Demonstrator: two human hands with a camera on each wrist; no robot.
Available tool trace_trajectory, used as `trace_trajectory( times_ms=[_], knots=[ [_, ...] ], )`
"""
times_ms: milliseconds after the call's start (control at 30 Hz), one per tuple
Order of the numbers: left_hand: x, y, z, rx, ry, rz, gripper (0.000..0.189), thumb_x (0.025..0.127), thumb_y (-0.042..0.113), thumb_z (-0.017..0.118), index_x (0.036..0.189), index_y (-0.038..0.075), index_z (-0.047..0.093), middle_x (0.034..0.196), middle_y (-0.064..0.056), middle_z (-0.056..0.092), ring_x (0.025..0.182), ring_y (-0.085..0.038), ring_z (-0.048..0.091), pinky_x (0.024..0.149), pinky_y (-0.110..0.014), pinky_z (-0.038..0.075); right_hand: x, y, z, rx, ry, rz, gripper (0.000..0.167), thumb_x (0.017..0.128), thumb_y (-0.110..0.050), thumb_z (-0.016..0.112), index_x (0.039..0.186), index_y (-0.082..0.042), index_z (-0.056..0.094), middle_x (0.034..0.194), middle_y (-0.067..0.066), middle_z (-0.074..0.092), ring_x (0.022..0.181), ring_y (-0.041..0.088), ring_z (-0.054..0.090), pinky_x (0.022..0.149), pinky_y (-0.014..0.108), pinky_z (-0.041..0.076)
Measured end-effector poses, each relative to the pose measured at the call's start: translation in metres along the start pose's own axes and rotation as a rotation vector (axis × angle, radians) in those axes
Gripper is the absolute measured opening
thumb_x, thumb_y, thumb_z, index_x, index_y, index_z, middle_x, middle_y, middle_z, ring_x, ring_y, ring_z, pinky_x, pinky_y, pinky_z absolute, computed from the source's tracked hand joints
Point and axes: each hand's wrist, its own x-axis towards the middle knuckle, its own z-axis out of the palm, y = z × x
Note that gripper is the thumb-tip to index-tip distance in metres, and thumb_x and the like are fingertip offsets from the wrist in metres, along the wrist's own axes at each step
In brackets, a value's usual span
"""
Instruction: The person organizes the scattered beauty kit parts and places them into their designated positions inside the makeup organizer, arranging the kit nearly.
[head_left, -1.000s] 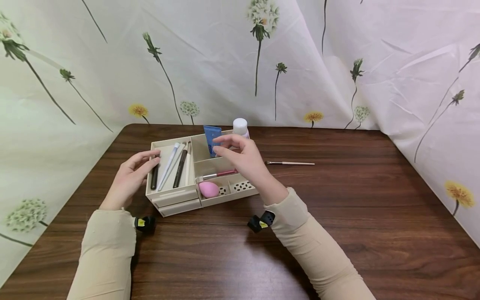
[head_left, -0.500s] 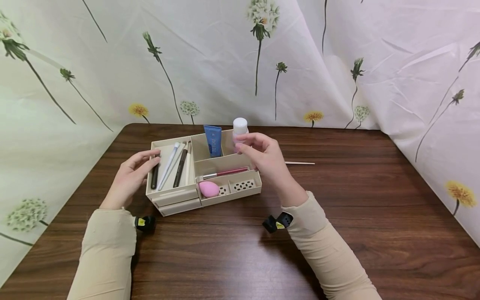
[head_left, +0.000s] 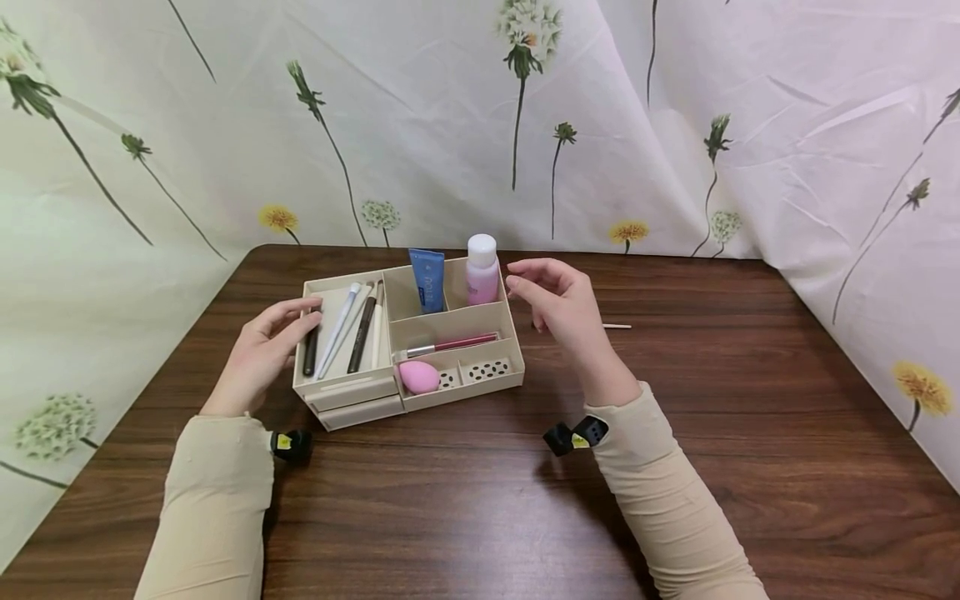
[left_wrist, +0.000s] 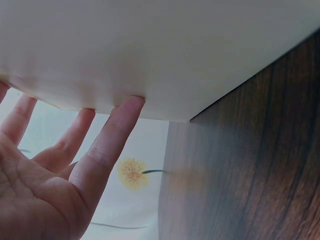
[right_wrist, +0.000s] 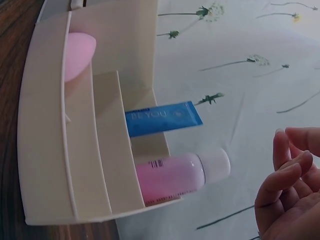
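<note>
A cream makeup organizer (head_left: 358, 412) stands on the table. My left hand (head_left: 258, 354) rests at its left side; in the left wrist view, its fairly straight fingers (left_wrist: 107, 142) touch the outer wall. Beyond the organizer's right side, my right hand (head_left: 566, 312) hovers with loosely bent fingers and holds nothing. Nearest to it, a pink bottle (head_left: 482, 279) with a white cap stands upright in a back compartment, beside a blue tube (head_left: 428, 281). A red-handled brush (head_left: 463, 342) lies in the middle slot. A pink makeup sponge (head_left: 418, 377) sits in the front one.
Several slim brushes and pens, one a dark pen (head_left: 361, 335), lie in the organizer's left tray. Behind the right hand, a thin brush (head_left: 618, 326) lies on the table (head_left: 450, 517), mostly hidden. A white floral cloth (head_left: 450, 125) hangs behind the table.
My right hand has moved right, from in front of the blue tube and bottle to beyond the organizer's right side, uncovering the bottle and hiding more of the loose brush. My left hand stays put.
</note>
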Motion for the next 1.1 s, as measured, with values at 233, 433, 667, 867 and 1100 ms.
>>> trace_trajectory(
  times_ms=[233, 433, 667, 867, 1100],
  knots=[
    [0.0, -0.001, 0.0, 0.012, 0.008, 0.0, 0.046, 0.098, 0.045, 0.058, 0.14, 0.026, 0.056, 0.128, 0.011, 0.052, 0.106, 0.003, 0.047, 0.072, -0.019, 0.052, 0.004, 0.001, -0.01, 0.015, 0.018, -0.008, 0.012, 0.091, -0.004, 0.067, 0.102, -0.009, 0.071, 0.072, -0.006, 0.065, 0.042, 0.008, 0.038, 0.045, 0.023, 0.033],
    [0.001, 0.0, 0.0, 0.013, 0.004, 0.007, 0.046, 0.098, 0.044, 0.059, 0.141, 0.025, 0.056, 0.117, 0.021, 0.052, 0.1, 0.003, 0.051, 0.071, -0.02, 0.052, 0.005, 0.001, -0.018, -0.025, 0.043, 0.0, 0.013, 0.092, -0.006, 0.068, 0.105, -0.007, 0.07, 0.073, -0.005, 0.065, 0.042, 0.008, 0.038, 0.043, 0.023, 0.035],
    [0.001, 0.0, 0.0, 0.019, -0.001, 0.004, 0.047, 0.099, 0.045, 0.057, 0.142, 0.026, 0.055, 0.138, -0.001, 0.049, 0.107, 0.003, 0.047, 0.072, -0.019, 0.052, 0.009, 0.004, -0.032, -0.069, 0.093, 0.038, 0.012, 0.092, -0.009, 0.069, 0.105, -0.011, 0.07, 0.076, -0.008, 0.067, 0.043, 0.008, 0.038, 0.045, 0.022, 0.034],
    [0.001, 0.0, 0.0, 0.025, -0.005, -0.004, 0.048, 0.099, 0.046, 0.056, 0.142, 0.026, 0.054, 0.144, -0.006, 0.045, 0.114, 0.0, 0.044, 0.073, -0.018, 0.051, 0.013, 0.01, -0.045, -0.098, 0.118, 0.082, 0.012, 0.093, -0.011, 0.069, 0.104, -0.015, 0.07, 0.082, -0.005, 0.071, 0.044, 0.007, 0.038, 0.047, 0.022, 0.035],
    [0.001, -0.001, 0.0, 0.018, -0.005, 0.003, 0.047, 0.099, 0.045, 0.057, 0.142, 0.026, 0.055, 0.138, 0.0, 0.049, 0.109, 0.002, 0.046, 0.073, -0.018, 0.051, 0.017, 0.017, -0.052, -0.165, 0.115, 0.113, 0.019, 0.093, -0.012, 0.069, 0.111, -0.006, 0.068, 0.079, -0.012, 0.067, 0.043, 0.006, 0.038, 0.047, 0.022, 0.037]
  ],
)
